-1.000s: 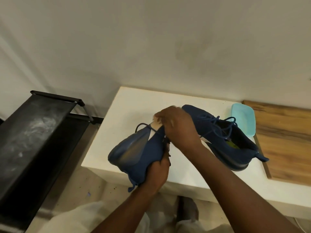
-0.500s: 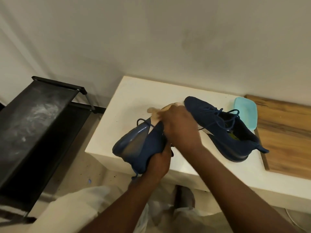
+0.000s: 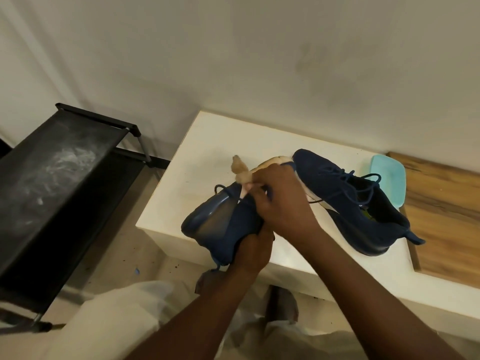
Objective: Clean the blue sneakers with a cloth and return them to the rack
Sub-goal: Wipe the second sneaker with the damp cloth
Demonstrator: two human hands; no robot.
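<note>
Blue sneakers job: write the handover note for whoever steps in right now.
Left hand: grip shut on the held sneaker at its heel end, sole turned up, at the front edge of the white table.
Right hand: grip shut on the beige cloth, pressed against that sneaker.
Second sneaker rests on the table, beside the light blue container.
Black shoe rack stands to the left, top shelf bare.
Done: wiping under way on one sneaker.
Left: finish it, clean the other if needed, rack both.

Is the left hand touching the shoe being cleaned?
Touching. The head view shows the left hand wrapped around the held shoe from below.
</note>
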